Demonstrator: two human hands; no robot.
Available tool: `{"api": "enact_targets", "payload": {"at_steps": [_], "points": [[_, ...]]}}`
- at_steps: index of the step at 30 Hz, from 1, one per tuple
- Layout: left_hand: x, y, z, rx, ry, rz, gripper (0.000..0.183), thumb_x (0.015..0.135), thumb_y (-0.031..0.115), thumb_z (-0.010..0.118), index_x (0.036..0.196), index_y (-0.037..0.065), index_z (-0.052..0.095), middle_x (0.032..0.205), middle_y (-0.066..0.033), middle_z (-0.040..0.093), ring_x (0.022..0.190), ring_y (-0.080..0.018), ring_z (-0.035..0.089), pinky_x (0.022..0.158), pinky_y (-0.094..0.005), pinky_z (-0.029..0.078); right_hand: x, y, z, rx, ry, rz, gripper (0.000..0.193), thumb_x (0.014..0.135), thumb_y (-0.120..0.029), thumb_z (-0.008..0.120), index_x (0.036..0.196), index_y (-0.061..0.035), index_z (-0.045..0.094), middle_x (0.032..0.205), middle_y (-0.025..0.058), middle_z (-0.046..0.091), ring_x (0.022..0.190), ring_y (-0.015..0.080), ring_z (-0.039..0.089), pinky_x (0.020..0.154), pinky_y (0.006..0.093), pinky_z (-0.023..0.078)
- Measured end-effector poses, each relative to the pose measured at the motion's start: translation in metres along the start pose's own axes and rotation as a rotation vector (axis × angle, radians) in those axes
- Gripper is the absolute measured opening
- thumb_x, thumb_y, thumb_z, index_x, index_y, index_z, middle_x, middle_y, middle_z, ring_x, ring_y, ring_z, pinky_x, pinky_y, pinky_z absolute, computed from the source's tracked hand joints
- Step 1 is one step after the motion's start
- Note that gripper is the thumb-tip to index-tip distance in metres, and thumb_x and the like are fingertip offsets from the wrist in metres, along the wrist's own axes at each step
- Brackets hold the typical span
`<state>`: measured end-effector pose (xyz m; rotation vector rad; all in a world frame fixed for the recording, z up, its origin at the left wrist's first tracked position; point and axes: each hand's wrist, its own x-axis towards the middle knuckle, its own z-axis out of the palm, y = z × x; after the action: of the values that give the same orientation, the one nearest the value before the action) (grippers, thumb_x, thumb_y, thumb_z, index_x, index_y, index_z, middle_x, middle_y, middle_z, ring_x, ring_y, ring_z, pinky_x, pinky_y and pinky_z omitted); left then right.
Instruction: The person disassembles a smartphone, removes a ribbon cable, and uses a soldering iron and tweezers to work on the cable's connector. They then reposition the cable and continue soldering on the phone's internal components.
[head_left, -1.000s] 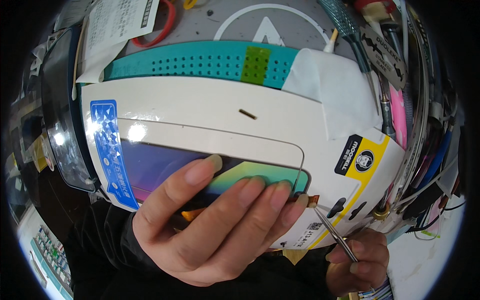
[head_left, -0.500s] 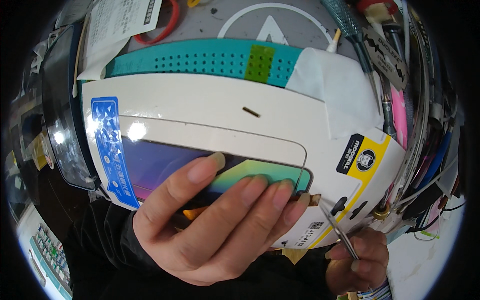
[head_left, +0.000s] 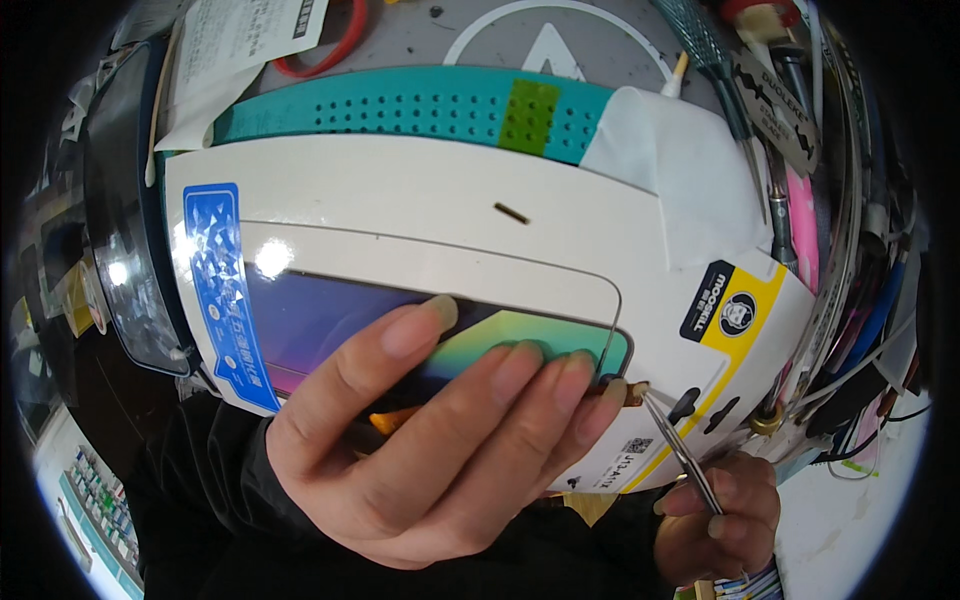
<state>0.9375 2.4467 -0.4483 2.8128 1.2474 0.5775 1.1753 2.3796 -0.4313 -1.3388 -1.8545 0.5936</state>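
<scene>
A thin phone display panel (head_left: 330,315) with a rainbow sheen lies flat on a white box (head_left: 400,190). My left hand (head_left: 440,440) holds the panel against the box, thumb on the glass and fingers curled over its lower edge. An orange flex cable (head_left: 395,418) shows between thumb and fingers. My right hand (head_left: 720,520), low at the right, grips thin metal tweezers (head_left: 680,455). Their tip touches a small brown connector tab (head_left: 636,392) at the panel's right end, by my little finger.
A teal perforated strip (head_left: 400,100) and a white sheet (head_left: 670,170) lie behind the box. Several hand tools and cables (head_left: 790,150) crowd the right side. A printed paper (head_left: 240,40) and a red loop (head_left: 330,50) sit at the top left; a keyboard (head_left: 100,510) is at the lower left.
The tweezers have moved up and left, so their tip now meets the connector tab at the panel's right end. My left hand has barely shifted.
</scene>
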Motion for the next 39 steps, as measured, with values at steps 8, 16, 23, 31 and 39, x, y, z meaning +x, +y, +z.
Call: {"api": "enact_targets", "payload": {"at_steps": [8, 16, 23, 31, 39], "points": [[-0.0021, 0.0000, 0.0016, 0.018, 0.007, 0.006, 0.044, 0.076, 0.035, 0.081, 0.117, 0.031, 0.067, 0.115, 0.0089, 0.060, 0.118, -0.0108, 0.053, 0.105, -0.0387, 0.049, -0.0017, 0.0002, 0.0012, 0.066, 0.005, 0.032, 0.031, 0.107, -0.032, 0.027, 0.116, -0.0117, 0.048, 0.108, 0.0097, 0.060, 0.058, 0.0103, 0.055, 0.053, 0.0253, 0.041], [-0.0017, -0.0005, 0.0009, 0.014, 0.002, 0.011, 0.044, 0.077, 0.035, 0.080, 0.118, 0.031, 0.066, 0.116, 0.0088, 0.060, 0.118, -0.0107, 0.053, 0.105, -0.0388, 0.049, -0.0043, -0.0004, 0.0043, 0.088, 0.038, 0.044, 0.034, 0.107, -0.036, 0.027, 0.116, -0.0115, 0.049, 0.106, 0.0098, 0.060, 0.058, 0.0111, 0.053, 0.052, 0.0238, 0.041], [-0.0020, -0.0007, 0.0021, 0.021, 0.012, 0.008, 0.043, 0.076, 0.034, 0.080, 0.117, 0.031, 0.067, 0.116, 0.0091, 0.060, 0.119, -0.0107, 0.053, 0.105, -0.0389, 0.049, -0.0026, 0.0008, 0.0024, 0.088, 0.019, 0.033, 0.034, 0.107, -0.035, 0.026, 0.116, -0.0110, 0.048, 0.105, 0.0099, 0.060, 0.058, 0.0103, 0.053, 0.052, 0.0240, 0.041], [-0.0015, 0.0002, 0.0011, 0.008, 0.007, -0.001, 0.043, 0.076, 0.033, 0.081, 0.116, 0.031, 0.067, 0.116, 0.0091, 0.060, 0.118, -0.0104, 0.054, 0.105, -0.0386, 0.050, -0.0018, -0.0004, 0.0018, 0.058, 0.013, 0.033, 0.030, 0.107, -0.031, 0.026, 0.114, -0.0111, 0.048, 0.106, 0.0097, 0.060, 0.056, 0.0104, 0.053, 0.052, 0.0256, 0.041], [-0.0009, -0.0006, 0.0030, 0.020, 0.030, 0.009, 0.042, 0.075, 0.033, 0.082, 0.115, 0.031, 0.068, 0.116, 0.0090, 0.060, 0.117, -0.0105, 0.054, 0.104, -0.0389, 0.050, -0.0034, -0.0001, 0.0020, 0.013, 0.035, -0.002, 0.029, 0.107, -0.029, 0.026, 0.112, -0.0106, 0.048, 0.106, 0.0104, 0.060, 0.057, 0.0110, 0.055, 0.052, 0.0249, 0.042]]}}
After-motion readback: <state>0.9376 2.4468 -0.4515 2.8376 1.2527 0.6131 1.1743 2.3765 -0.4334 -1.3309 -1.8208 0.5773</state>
